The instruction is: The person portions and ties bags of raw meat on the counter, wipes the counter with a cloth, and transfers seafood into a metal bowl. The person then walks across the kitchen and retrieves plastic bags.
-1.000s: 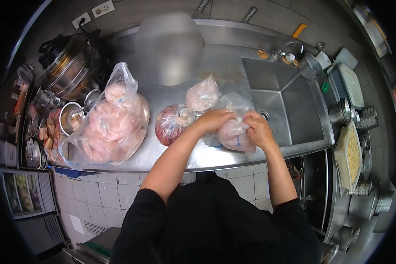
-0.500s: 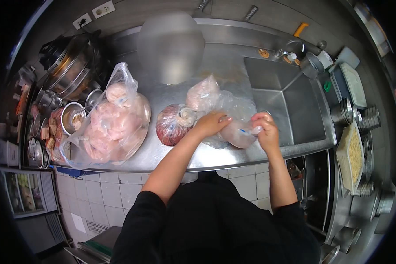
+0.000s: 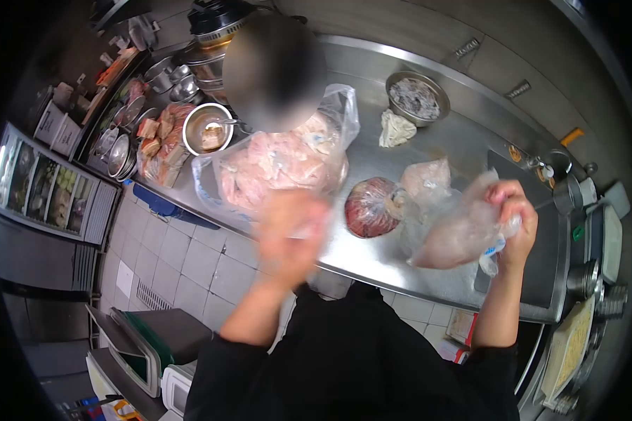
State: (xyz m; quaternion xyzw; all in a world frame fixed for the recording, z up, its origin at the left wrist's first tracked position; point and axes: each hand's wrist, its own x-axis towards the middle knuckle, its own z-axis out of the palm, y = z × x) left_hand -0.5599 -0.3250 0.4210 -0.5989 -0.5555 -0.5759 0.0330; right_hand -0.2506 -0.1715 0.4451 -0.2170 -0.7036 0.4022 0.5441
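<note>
My right hand [image 3: 517,226] grips the gathered, knotted end of a clear plastic bag of pale pink meat [image 3: 456,235], lifted and tilted above the counter. A bit of blue shows near the knot. My left hand [image 3: 293,238], smeared by motion, is raised in front of a large open clear bag of pale raw meat [image 3: 281,165]; whether it holds anything is hidden by the blur. Between the hands sits a round, tied bag of dark red meat [image 3: 370,208]. Behind the lifted bag, another bag of pale meat [image 3: 426,182] rests on the counter.
A metal bowl [image 3: 439,98] and a crumpled white cloth [image 3: 397,129] stand at the back of the steel counter [image 3: 344,256]. Left are a steel bowl [image 3: 193,130] and bagged meat chunks [image 3: 163,168]. The sink [image 3: 534,266] lies right. A blurred patch covers the upper middle.
My right hand has raised the bag of pale meat off the counter. My left hand has left that bag and moved left. The view has swung leftward.
</note>
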